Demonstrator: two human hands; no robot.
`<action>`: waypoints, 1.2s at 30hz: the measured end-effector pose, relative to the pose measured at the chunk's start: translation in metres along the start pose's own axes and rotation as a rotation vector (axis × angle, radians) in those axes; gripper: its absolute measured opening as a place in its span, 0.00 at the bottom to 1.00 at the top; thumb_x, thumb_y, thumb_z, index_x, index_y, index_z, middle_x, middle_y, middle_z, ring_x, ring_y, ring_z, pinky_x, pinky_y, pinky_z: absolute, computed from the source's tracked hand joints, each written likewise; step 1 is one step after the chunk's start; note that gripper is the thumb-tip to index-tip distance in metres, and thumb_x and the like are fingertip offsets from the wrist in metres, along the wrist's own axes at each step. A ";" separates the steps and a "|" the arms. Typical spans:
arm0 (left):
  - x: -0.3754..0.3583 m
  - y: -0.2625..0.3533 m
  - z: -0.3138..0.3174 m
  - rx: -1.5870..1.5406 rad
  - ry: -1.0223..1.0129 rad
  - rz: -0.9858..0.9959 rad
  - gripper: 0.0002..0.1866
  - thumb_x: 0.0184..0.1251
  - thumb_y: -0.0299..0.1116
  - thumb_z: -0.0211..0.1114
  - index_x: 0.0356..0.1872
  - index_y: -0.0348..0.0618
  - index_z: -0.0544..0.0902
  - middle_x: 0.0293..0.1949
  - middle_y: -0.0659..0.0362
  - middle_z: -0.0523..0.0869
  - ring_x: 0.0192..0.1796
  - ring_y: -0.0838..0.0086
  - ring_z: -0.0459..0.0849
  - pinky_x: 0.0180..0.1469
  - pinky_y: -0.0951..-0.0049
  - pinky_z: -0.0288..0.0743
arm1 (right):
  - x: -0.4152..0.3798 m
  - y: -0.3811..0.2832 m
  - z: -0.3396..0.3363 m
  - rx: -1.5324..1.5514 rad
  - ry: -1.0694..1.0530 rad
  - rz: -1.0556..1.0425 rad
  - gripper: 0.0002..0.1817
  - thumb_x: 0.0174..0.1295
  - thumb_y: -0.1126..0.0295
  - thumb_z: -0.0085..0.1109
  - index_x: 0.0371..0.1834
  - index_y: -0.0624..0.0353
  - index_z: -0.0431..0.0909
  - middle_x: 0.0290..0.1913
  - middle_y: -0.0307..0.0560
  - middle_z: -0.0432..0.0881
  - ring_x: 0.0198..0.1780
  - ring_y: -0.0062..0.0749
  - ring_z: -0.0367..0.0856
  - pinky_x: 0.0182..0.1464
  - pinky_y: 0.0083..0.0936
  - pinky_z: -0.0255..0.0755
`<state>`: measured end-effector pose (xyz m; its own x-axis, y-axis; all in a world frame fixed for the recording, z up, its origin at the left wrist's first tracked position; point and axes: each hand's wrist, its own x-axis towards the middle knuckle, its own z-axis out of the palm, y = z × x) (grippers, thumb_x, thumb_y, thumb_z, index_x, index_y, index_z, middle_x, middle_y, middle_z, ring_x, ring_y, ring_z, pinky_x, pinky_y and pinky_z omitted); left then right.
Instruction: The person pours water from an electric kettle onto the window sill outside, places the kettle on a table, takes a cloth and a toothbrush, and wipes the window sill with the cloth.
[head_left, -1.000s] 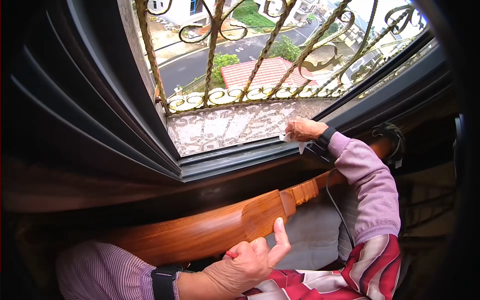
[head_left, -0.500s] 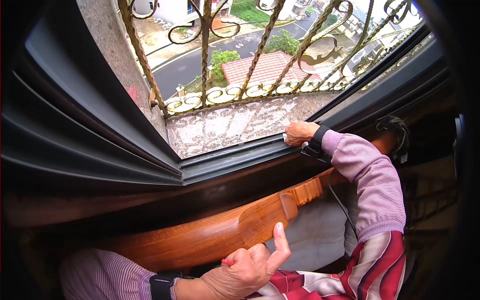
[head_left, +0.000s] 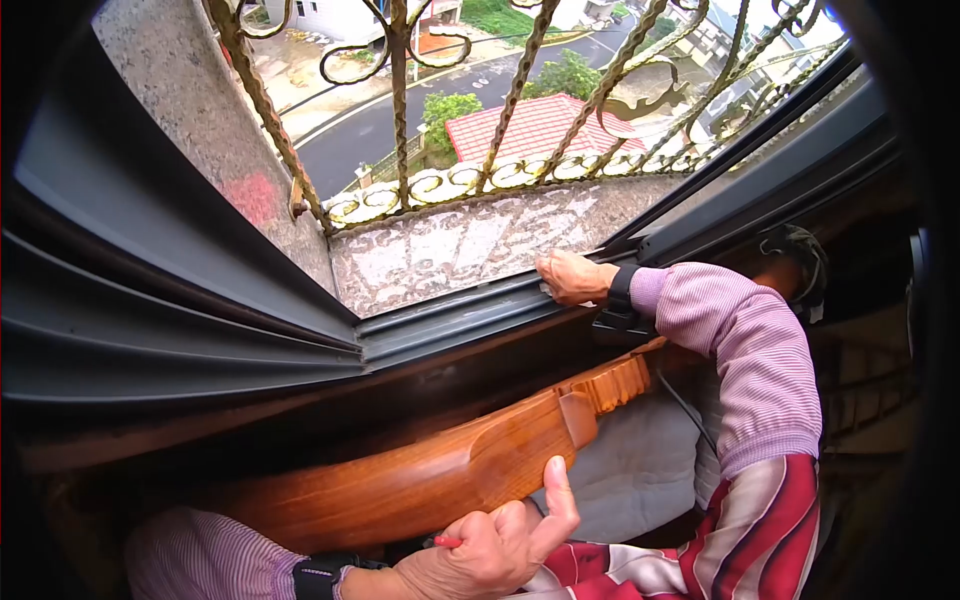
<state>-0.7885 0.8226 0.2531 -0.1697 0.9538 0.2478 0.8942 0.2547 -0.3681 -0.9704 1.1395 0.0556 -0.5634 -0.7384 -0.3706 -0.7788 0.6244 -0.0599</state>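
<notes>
My right hand is closed over the dark window track, pressing down at its sill-side edge. A bit of white material, like tissue or cloth, peeks out under its fingers; most of it is hidden. Lower down, my left hand is curled round a small red object, of which only one end shows. One finger of that hand sticks up beside the carved wooden rail. Both wrists carry black straps.
Twisted metal window bars stand beyond a speckled stone sill. The dark window frame rises at left. A grey cushion-like surface lies behind the wooden rail. A thin cable hangs near my right sleeve.
My right hand has slid left along the window track with the white material. The left hand keeps its grip and has barely moved. The view has shifted slightly.
</notes>
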 end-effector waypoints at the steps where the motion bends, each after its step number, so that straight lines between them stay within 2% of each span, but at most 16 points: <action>1: 0.000 0.000 0.000 -0.002 -0.002 0.003 0.09 0.49 0.27 0.57 0.29 0.32 0.81 0.46 0.54 0.81 0.17 0.83 0.61 0.14 0.78 0.47 | 0.004 0.002 0.000 0.200 -0.039 0.201 0.12 0.49 0.70 0.56 0.30 0.70 0.74 0.26 0.56 0.79 0.32 0.51 0.80 0.36 0.39 0.74; 4: 0.001 -0.002 -0.001 -0.004 -0.006 0.008 0.08 0.48 0.27 0.57 0.27 0.32 0.80 0.46 0.55 0.81 0.17 0.83 0.60 0.14 0.79 0.47 | 0.012 -0.025 -0.041 1.177 0.174 0.760 0.15 0.52 0.68 0.58 0.35 0.73 0.74 0.25 0.54 0.80 0.30 0.45 0.83 0.34 0.36 0.76; 6: 0.000 -0.004 -0.001 0.002 -0.007 0.023 0.08 0.48 0.26 0.57 0.27 0.32 0.80 0.46 0.55 0.81 0.17 0.83 0.60 0.14 0.79 0.47 | 0.021 -0.008 -0.056 1.129 0.320 0.710 0.18 0.57 0.70 0.56 0.48 0.69 0.73 0.38 0.54 0.81 0.31 0.33 0.85 0.35 0.24 0.80; 8: 0.000 -0.006 -0.001 0.002 -0.005 0.027 0.07 0.48 0.26 0.57 0.26 0.32 0.80 0.46 0.55 0.81 0.17 0.84 0.60 0.14 0.80 0.47 | 0.024 0.005 -0.070 1.187 0.439 0.621 0.20 0.60 0.68 0.56 0.52 0.70 0.70 0.39 0.49 0.80 0.30 0.26 0.82 0.34 0.21 0.79; 11: 0.000 -0.007 -0.001 0.010 -0.004 0.039 0.06 0.48 0.26 0.57 0.24 0.32 0.79 0.46 0.55 0.81 0.17 0.84 0.60 0.14 0.81 0.47 | 0.022 -0.004 -0.076 1.310 0.327 0.503 0.21 0.57 0.69 0.58 0.53 0.67 0.71 0.42 0.50 0.78 0.34 0.25 0.81 0.35 0.22 0.79; 12: 0.000 -0.007 -0.001 0.012 -0.004 0.041 0.06 0.48 0.25 0.57 0.24 0.32 0.79 0.46 0.55 0.81 0.17 0.84 0.60 0.14 0.81 0.47 | 0.022 -0.016 -0.081 1.213 0.249 0.528 0.21 0.54 0.70 0.59 0.52 0.63 0.73 0.40 0.48 0.78 0.38 0.28 0.81 0.39 0.27 0.78; 14: 0.001 -0.008 -0.001 0.019 -0.002 0.047 0.05 0.48 0.25 0.57 0.23 0.32 0.79 0.46 0.56 0.81 0.17 0.85 0.59 0.14 0.82 0.47 | 0.021 -0.026 -0.063 0.782 0.244 0.220 0.18 0.50 0.72 0.58 0.46 0.62 0.77 0.41 0.53 0.80 0.39 0.42 0.83 0.40 0.33 0.77; 17: 0.000 -0.010 -0.003 0.030 -0.001 0.062 0.05 0.48 0.25 0.58 0.22 0.33 0.79 0.46 0.56 0.81 0.17 0.85 0.59 0.14 0.83 0.47 | 0.017 -0.033 -0.030 0.603 0.123 0.064 0.11 0.43 0.73 0.59 0.33 0.61 0.79 0.30 0.56 0.81 0.38 0.50 0.81 0.40 0.38 0.75; 21: 0.001 -0.009 -0.003 0.035 0.004 0.060 0.05 0.48 0.25 0.58 0.21 0.33 0.79 0.46 0.56 0.81 0.17 0.85 0.59 0.14 0.83 0.47 | 0.011 -0.012 -0.033 0.269 -0.015 0.082 0.07 0.46 0.73 0.57 0.29 0.62 0.76 0.32 0.57 0.80 0.35 0.51 0.81 0.36 0.42 0.75; 22: 0.001 -0.008 -0.004 0.033 0.003 0.058 0.05 0.48 0.25 0.58 0.22 0.33 0.79 0.46 0.56 0.81 0.17 0.85 0.60 0.14 0.82 0.47 | 0.009 -0.005 -0.033 0.226 0.043 0.072 0.07 0.50 0.71 0.55 0.31 0.61 0.75 0.33 0.59 0.79 0.34 0.52 0.81 0.35 0.44 0.74; 24: 0.001 -0.005 -0.003 0.024 0.005 0.044 0.05 0.48 0.25 0.58 0.22 0.33 0.79 0.47 0.55 0.81 0.17 0.84 0.60 0.14 0.82 0.48 | 0.018 -0.001 -0.064 0.134 0.320 0.302 0.07 0.54 0.70 0.53 0.33 0.61 0.73 0.31 0.61 0.79 0.33 0.55 0.81 0.36 0.46 0.74; 26: 0.002 -0.003 -0.002 0.016 0.007 0.030 0.05 0.48 0.25 0.58 0.23 0.33 0.79 0.47 0.55 0.81 0.17 0.84 0.60 0.14 0.81 0.48 | 0.022 0.012 -0.081 0.158 0.436 0.350 0.08 0.56 0.68 0.52 0.34 0.61 0.71 0.28 0.61 0.79 0.33 0.57 0.80 0.36 0.48 0.73; 28: 0.002 -0.002 -0.002 0.013 0.004 0.021 0.05 0.49 0.25 0.57 0.23 0.33 0.79 0.47 0.54 0.81 0.18 0.83 0.61 0.15 0.81 0.48 | 0.015 0.012 -0.085 0.145 0.250 0.381 0.11 0.57 0.64 0.55 0.35 0.61 0.71 0.25 0.62 0.78 0.33 0.60 0.80 0.36 0.49 0.72; 31: 0.002 -0.001 -0.002 0.005 0.002 0.009 0.06 0.49 0.26 0.57 0.24 0.33 0.79 0.48 0.53 0.80 0.18 0.82 0.61 0.15 0.80 0.49 | 0.015 0.003 -0.069 0.381 0.232 0.288 0.12 0.54 0.68 0.59 0.39 0.60 0.72 0.23 0.63 0.78 0.30 0.62 0.80 0.35 0.50 0.71; 34: 0.002 0.001 -0.003 -0.010 -0.001 -0.004 0.06 0.49 0.26 0.57 0.25 0.33 0.80 0.48 0.53 0.80 0.19 0.81 0.62 0.15 0.79 0.49 | 0.028 -0.008 -0.043 0.519 0.321 0.080 0.10 0.54 0.73 0.57 0.39 0.61 0.72 0.29 0.62 0.77 0.38 0.57 0.80 0.41 0.46 0.71; 36: 0.002 0.001 -0.002 -0.017 -0.002 -0.014 0.06 0.50 0.26 0.57 0.25 0.33 0.80 0.49 0.52 0.80 0.19 0.81 0.63 0.15 0.79 0.50 | 0.028 -0.015 -0.022 0.390 0.237 -0.045 0.08 0.53 0.76 0.55 0.38 0.60 0.72 0.31 0.58 0.76 0.41 0.54 0.79 0.42 0.43 0.72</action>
<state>-0.7873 0.8245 0.2552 -0.1828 0.9507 0.2505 0.8988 0.2648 -0.3493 -0.9807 1.1035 0.0667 -0.6144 -0.7764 -0.1404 -0.6674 0.6063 -0.4325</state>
